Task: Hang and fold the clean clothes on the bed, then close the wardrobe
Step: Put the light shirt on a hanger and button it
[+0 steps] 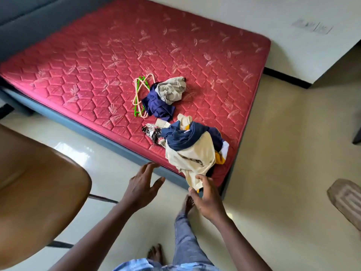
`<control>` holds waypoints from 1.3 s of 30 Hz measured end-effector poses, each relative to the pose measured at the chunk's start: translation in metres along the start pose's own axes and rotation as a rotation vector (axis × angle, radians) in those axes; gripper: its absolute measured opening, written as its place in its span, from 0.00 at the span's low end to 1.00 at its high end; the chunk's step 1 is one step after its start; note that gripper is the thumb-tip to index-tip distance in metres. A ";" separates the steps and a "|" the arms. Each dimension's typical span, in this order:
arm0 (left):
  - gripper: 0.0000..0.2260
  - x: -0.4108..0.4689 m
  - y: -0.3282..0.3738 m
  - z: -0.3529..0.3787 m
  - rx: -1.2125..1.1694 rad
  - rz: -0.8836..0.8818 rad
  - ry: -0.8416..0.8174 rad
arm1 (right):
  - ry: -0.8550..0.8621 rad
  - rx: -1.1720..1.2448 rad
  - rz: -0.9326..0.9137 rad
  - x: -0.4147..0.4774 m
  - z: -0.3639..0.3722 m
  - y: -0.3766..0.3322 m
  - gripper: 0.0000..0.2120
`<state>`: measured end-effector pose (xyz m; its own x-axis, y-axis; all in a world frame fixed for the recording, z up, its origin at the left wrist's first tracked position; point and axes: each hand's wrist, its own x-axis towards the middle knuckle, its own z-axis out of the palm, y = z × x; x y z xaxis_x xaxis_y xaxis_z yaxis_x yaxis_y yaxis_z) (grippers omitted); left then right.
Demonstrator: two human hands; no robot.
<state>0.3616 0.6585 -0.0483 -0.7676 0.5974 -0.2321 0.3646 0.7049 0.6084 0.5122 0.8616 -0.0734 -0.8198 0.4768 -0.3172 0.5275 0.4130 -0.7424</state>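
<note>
The right hand (210, 200) pinches the hem of a cream fabric garment (193, 159) hanging off the near corner of the red quilted mattress (97, 75); the left hand (143, 185) hovers spread and empty beside that mattress's edge, above glossy cream floor tiles (283, 153)

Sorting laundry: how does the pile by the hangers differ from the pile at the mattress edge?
The hanger pile is smaller, untouched; the edge pile is bigger, its cream garment pinched by the right hand. The hanger pile lies well onto the mattress; the edge pile overhangs it. Both are crumpled.
</note>
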 end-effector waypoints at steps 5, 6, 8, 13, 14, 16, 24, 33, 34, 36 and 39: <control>0.29 0.075 -0.008 0.006 0.045 -0.053 -0.061 | -0.023 0.056 0.036 0.098 -0.009 0.008 0.22; 0.28 0.088 -0.010 0.004 0.071 -0.067 -0.088 | -0.046 0.048 0.064 0.113 -0.011 0.008 0.22; 0.25 0.116 -0.012 0.004 0.107 -0.099 -0.147 | -0.105 0.030 0.120 0.142 -0.016 0.008 0.22; 0.25 0.179 -0.019 0.000 0.127 -0.179 -0.221 | -0.187 -0.059 0.170 0.207 -0.020 0.005 0.23; 0.25 0.192 -0.022 0.000 0.120 -0.194 -0.231 | -0.181 -0.056 0.179 0.219 -0.019 0.004 0.24; 0.25 0.216 -0.027 -0.001 0.091 -0.214 -0.255 | -0.163 -0.077 0.175 0.244 -0.014 0.000 0.25; 0.26 0.363 -0.074 0.003 -0.033 -0.326 -0.351 | -0.169 -0.446 0.177 0.369 0.034 0.002 0.48; 0.26 0.518 -0.126 0.066 0.189 -0.141 -0.623 | -0.094 -0.761 0.260 0.459 0.072 0.031 0.24; 0.25 0.524 -0.129 0.075 0.173 -0.137 -0.647 | -0.091 -0.724 0.248 0.466 0.070 0.037 0.21; 0.23 0.527 -0.132 0.090 0.113 -0.176 -0.651 | -0.067 -0.629 0.234 0.477 0.061 0.045 0.19; 0.21 0.537 -0.131 0.107 -0.042 -0.277 -0.568 | 0.035 -0.547 0.164 0.497 0.042 0.051 0.14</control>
<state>-0.0418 0.9283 -0.3338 -0.4272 0.5128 -0.7447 0.1627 0.8538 0.4946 0.1223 1.0867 -0.2939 -0.7143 0.5902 -0.3760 0.6936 0.6684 -0.2685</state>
